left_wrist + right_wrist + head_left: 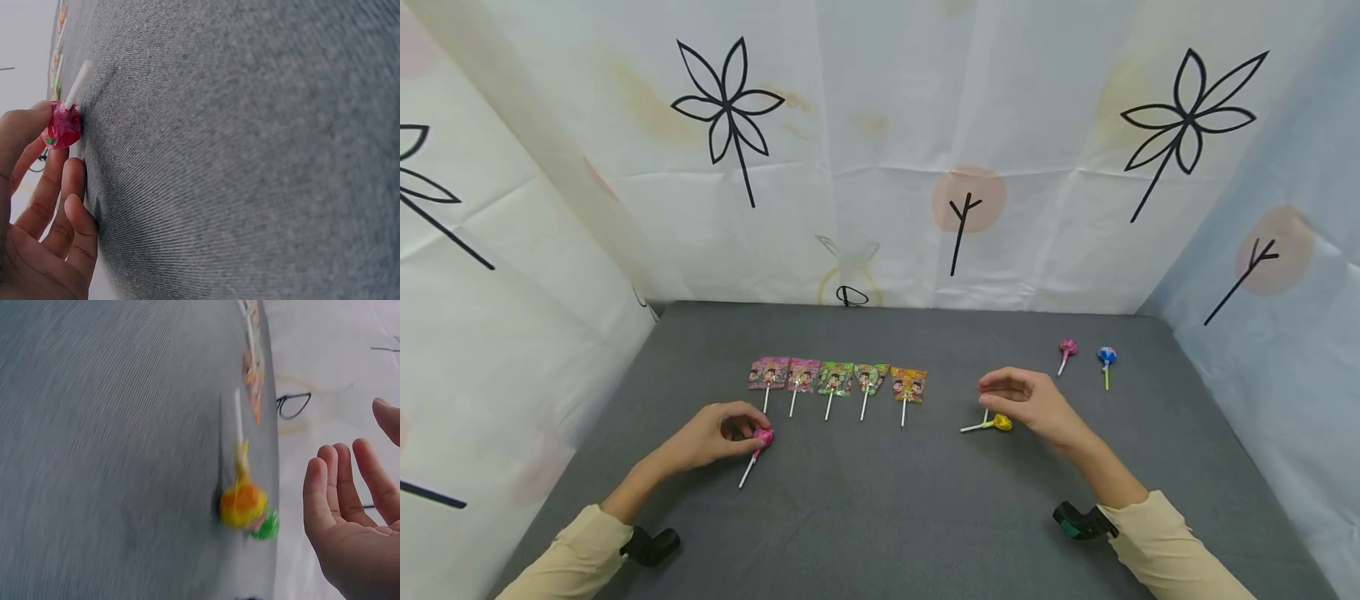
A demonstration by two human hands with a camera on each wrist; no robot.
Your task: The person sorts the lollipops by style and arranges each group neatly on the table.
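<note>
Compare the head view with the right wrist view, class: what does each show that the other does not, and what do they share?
Only the head view: the left hand pinching a pink lollipop.
Only the right wrist view: a green candy head partly behind the yellow lollipop.
Both: the right hand, the yellow lollipop and the grey tabletop.

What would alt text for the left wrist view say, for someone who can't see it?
A pink-wrapped lollipop is held in the left hand's grip, its white stick angled upward in the picture. Ribbed gray fabric fills most of the view.
</note>
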